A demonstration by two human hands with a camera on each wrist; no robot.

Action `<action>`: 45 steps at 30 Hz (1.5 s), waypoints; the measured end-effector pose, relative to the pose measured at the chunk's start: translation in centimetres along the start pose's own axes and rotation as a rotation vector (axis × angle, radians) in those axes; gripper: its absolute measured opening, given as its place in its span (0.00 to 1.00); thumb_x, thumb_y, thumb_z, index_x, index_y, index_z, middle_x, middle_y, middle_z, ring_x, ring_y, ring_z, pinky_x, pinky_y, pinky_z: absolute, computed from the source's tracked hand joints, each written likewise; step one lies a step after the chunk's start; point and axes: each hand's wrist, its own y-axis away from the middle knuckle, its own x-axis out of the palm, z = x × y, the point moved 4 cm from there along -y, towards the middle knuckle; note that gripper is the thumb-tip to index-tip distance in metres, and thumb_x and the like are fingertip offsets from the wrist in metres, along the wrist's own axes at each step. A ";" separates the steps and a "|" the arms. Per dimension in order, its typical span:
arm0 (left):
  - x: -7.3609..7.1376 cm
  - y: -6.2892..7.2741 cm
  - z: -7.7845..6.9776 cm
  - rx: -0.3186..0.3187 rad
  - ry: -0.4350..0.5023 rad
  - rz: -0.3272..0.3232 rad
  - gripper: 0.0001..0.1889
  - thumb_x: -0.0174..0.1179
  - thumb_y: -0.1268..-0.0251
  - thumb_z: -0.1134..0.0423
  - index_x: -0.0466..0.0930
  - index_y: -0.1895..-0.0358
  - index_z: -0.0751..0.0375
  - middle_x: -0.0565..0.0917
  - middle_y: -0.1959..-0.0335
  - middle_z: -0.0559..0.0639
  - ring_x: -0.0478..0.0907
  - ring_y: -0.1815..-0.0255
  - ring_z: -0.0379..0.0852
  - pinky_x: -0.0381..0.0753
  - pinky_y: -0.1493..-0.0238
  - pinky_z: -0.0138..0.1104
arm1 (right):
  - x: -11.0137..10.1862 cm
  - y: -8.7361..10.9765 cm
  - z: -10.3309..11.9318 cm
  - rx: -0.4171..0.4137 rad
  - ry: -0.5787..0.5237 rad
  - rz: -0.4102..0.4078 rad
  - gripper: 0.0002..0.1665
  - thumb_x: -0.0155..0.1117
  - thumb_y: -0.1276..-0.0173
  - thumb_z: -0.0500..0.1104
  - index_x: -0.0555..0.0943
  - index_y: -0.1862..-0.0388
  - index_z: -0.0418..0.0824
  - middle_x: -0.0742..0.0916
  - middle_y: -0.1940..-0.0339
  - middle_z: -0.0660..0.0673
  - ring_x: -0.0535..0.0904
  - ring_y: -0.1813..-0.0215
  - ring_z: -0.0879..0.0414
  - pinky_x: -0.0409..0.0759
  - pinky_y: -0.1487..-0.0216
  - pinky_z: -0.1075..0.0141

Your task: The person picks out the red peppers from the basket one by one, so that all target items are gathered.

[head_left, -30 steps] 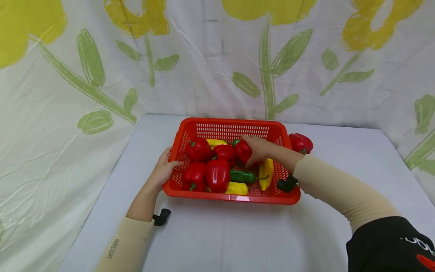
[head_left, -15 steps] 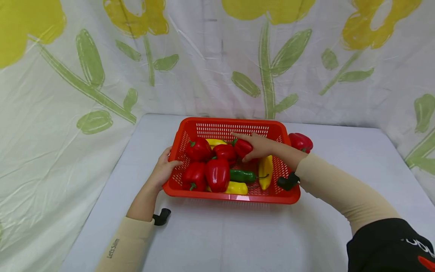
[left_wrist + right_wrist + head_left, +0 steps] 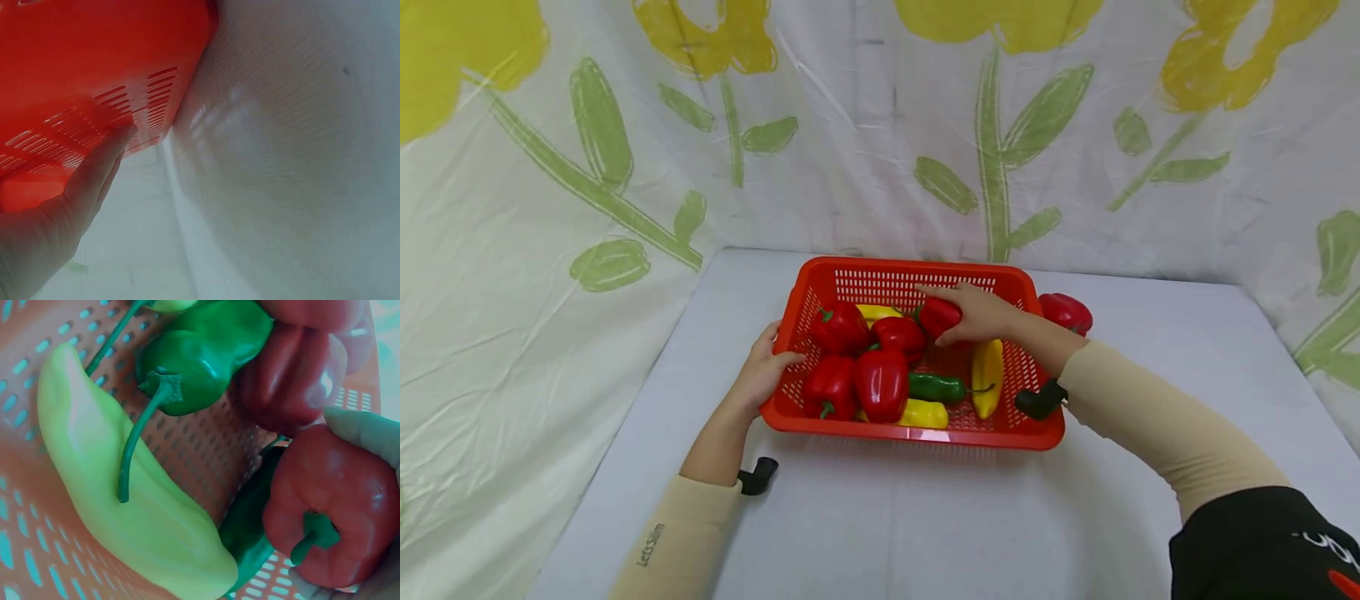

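A red plastic basket (image 3: 917, 435) holds several red bell peppers (image 3: 882, 385), yellow peppers (image 3: 987, 379) and green chili peppers (image 3: 936, 387). At its left end my left hand (image 3: 758, 377) grips the side, thumb over the rim and fingers along the outer wall, as the left wrist view also shows. My right hand (image 3: 983, 315) reaches into the back right of the basket and holds a red bell pepper (image 3: 337, 494) between thumb and fingers. In the right wrist view that pepper's green stem faces the camera, close over a dark green pepper (image 3: 250, 519).
One more red bell pepper (image 3: 1066, 313) lies on the white table (image 3: 880, 525) just right of the basket. A white curtain (image 3: 850, 167) with painted yellow flowers hangs behind the table and along its left side.
My right hand has shifted its fingers around the red bell pepper and brought it slightly up and back. The left hand stays in place on the basket.
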 end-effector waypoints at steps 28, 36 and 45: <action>-0.1 -0.1 0.2 -0.021 -0.003 -0.010 0.31 0.44 0.35 0.71 0.48 0.29 0.59 0.66 0.37 0.65 0.72 0.44 0.54 0.80 0.54 0.35 | -3.1 3.4 -0.9 0.071 -0.117 -0.193 0.43 0.64 0.40 0.54 0.57 0.28 0.57 0.69 0.35 0.36 0.68 0.40 0.42 0.76 0.47 0.47; -0.1 -0.1 0.2 -0.019 0.005 -0.012 0.31 0.44 0.35 0.71 0.48 0.29 0.58 0.67 0.37 0.64 0.72 0.43 0.57 0.80 0.56 0.34 | -3.9 4.2 -1.2 0.091 -0.173 -0.228 0.40 0.63 0.39 0.52 0.60 0.29 0.53 0.74 0.44 0.37 0.70 0.46 0.45 0.78 0.52 0.53; -0.1 -0.2 0.3 -0.019 0.001 -0.014 0.31 0.44 0.35 0.70 0.48 0.29 0.59 0.66 0.37 0.64 0.71 0.42 0.58 0.80 0.55 0.33 | -4.6 5.3 -2.5 0.169 -0.237 -0.227 0.39 0.59 0.37 0.55 0.59 0.29 0.51 0.73 0.42 0.36 0.72 0.47 0.43 0.80 0.55 0.54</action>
